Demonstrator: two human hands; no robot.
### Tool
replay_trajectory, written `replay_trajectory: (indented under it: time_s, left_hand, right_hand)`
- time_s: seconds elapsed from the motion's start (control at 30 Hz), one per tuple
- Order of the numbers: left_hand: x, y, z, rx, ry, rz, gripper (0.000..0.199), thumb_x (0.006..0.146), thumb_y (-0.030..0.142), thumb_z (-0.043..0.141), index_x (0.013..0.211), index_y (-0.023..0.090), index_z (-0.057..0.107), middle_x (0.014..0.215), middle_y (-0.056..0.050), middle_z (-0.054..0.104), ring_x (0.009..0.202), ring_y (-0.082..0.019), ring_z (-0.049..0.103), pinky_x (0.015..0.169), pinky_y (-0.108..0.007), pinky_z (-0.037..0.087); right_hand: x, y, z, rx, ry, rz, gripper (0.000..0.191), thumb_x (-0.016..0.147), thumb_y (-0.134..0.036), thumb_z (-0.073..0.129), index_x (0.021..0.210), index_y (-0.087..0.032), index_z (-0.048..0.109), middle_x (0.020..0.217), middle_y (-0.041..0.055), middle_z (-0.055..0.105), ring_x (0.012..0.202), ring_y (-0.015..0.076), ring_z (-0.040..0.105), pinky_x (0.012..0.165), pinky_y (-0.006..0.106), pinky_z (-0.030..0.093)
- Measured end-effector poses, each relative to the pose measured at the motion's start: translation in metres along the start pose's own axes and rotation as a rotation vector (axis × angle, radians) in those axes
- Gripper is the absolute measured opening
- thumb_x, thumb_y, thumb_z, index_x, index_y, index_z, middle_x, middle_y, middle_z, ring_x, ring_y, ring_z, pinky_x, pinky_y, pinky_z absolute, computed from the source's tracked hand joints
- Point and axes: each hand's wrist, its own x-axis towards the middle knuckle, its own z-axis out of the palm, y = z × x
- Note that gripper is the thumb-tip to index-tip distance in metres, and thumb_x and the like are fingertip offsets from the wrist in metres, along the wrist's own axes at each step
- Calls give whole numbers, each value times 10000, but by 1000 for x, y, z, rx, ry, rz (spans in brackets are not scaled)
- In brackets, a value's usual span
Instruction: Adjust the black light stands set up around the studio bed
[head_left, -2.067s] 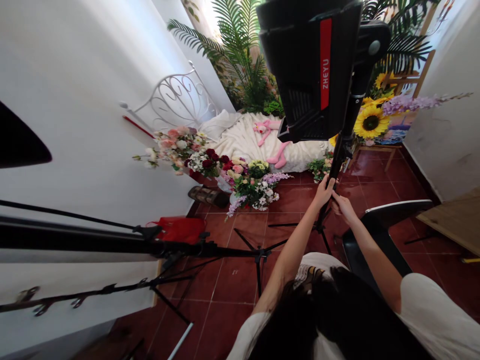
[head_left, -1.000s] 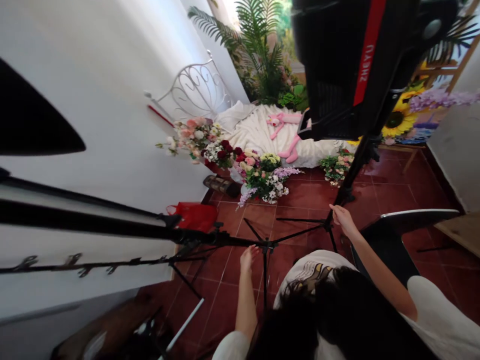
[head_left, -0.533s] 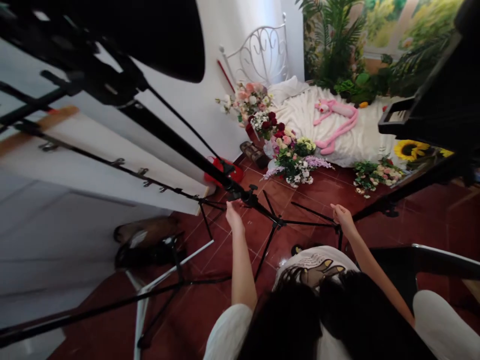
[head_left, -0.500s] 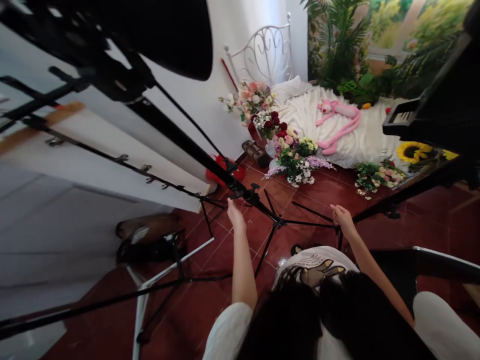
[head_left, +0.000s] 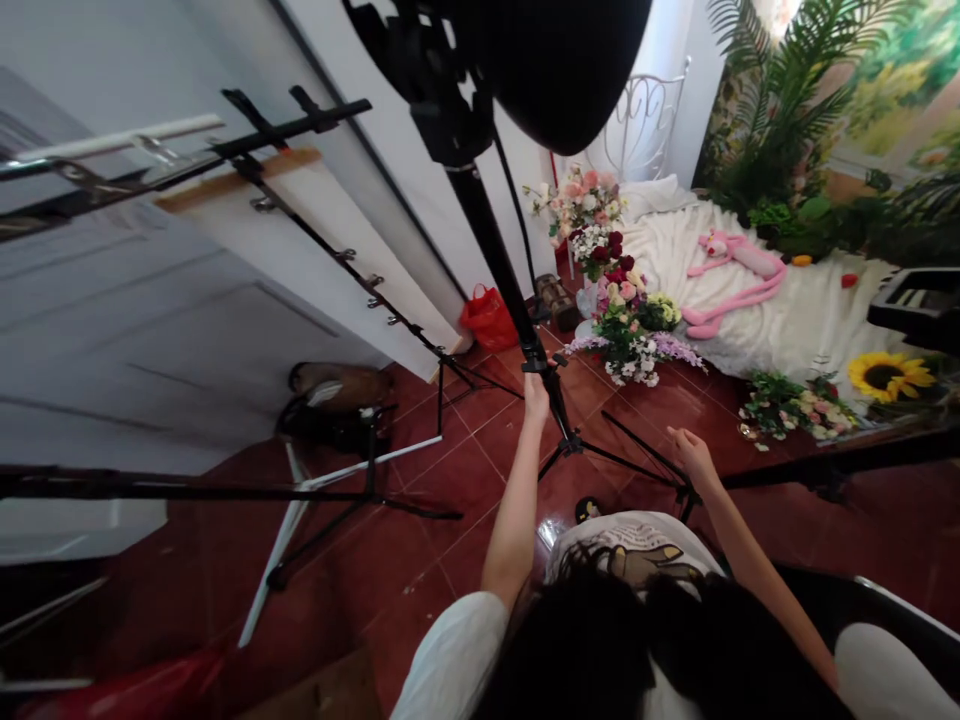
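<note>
A black light stand [head_left: 495,240] rises in front of me, with a large dark lamp head [head_left: 570,60] at its top. My left hand [head_left: 535,392] is at the stand's lower pole, just under a clamp knob, its fingers partly behind the pole and wrapped on it. To the right, my right hand [head_left: 693,456] is raised above the floor near another stand's leg, its fingers curled together. Whatever those fingers may hold is too small to make out.
A bed with a white cover [head_left: 675,220] stands ahead, bearing a pink plush toy [head_left: 750,262]. Flowers [head_left: 626,310] and a red bag [head_left: 489,318] lie near it. More stands and a backdrop rack [head_left: 330,240] are at left; a sunflower [head_left: 889,378] is at right.
The view has turned left, so the scene sits farther right. My left hand has come up against the stand's pole. My right hand stays raised with its fingers curled.
</note>
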Motion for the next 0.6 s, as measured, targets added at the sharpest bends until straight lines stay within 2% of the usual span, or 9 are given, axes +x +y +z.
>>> replay_trajectory:
  time_s: [0.07,0.13,0.27,0.33,0.4,0.47,0.53,0.6]
  left_hand:
    - [0,0,1,36,-9,19,729,775,924,499,889,218,642,1059,-135,712,1081,-253,686,1022,-421,536]
    - [0,1,2,63,-15,2,659,804,866,552,895,218,624,1040,-131,709,1107,-255,677,1067,-426,510]
    - [1,2,6,94,-5,-29,510,888,717,601,975,214,599,1068,-115,694,1142,-232,654,1114,-401,468]
    - [0,2,6,100,5,-33,504,902,693,600,1043,208,590,1106,-112,682,1143,-218,646,1118,-381,459]
    - [-2,2,5,103,-9,-46,502,920,671,591,1116,209,577,1144,-105,673,1144,-204,642,1122,-367,452]
    - [-4,3,5,113,-29,-56,488,945,641,576,1182,215,568,1198,-101,665,1177,-195,631,1138,-359,435]
    - [-7,4,6,130,-31,-52,489,969,616,557,1248,215,561,1261,-113,649,1236,-196,611,1164,-359,410]
    - [-11,4,6,146,-21,-44,508,985,602,540,1304,207,552,1320,-134,629,1299,-206,586,1193,-369,382]
  right_hand:
    - [13,-9,17,-16,-63,-11,672,621,-769,804,585,-252,375,476,-104,304,405,52,226,346,205,220]
    - [30,-20,41,-44,-152,-52,644,655,-779,786,602,-237,443,504,-77,407,424,59,316,366,191,288]
    - [66,-47,107,-89,-299,-46,501,769,-691,766,756,-206,642,685,27,678,535,97,535,434,182,412]
    - [81,-59,143,-111,-334,-48,411,818,-606,772,832,-206,682,790,54,740,630,118,619,516,190,484]
    - [92,-69,177,-146,-357,-118,387,828,-584,775,854,-207,695,825,51,751,714,133,663,597,200,518]
    - [102,-77,205,-181,-379,-209,424,814,-621,765,833,-204,693,776,33,729,732,146,666,623,212,520]
    - [111,-80,224,-204,-395,-285,473,788,-666,753,783,-200,678,685,13,681,699,156,647,605,225,506]
    - [118,-80,232,-211,-437,-342,494,784,-685,735,744,-199,657,627,2,641,670,159,630,583,232,494]
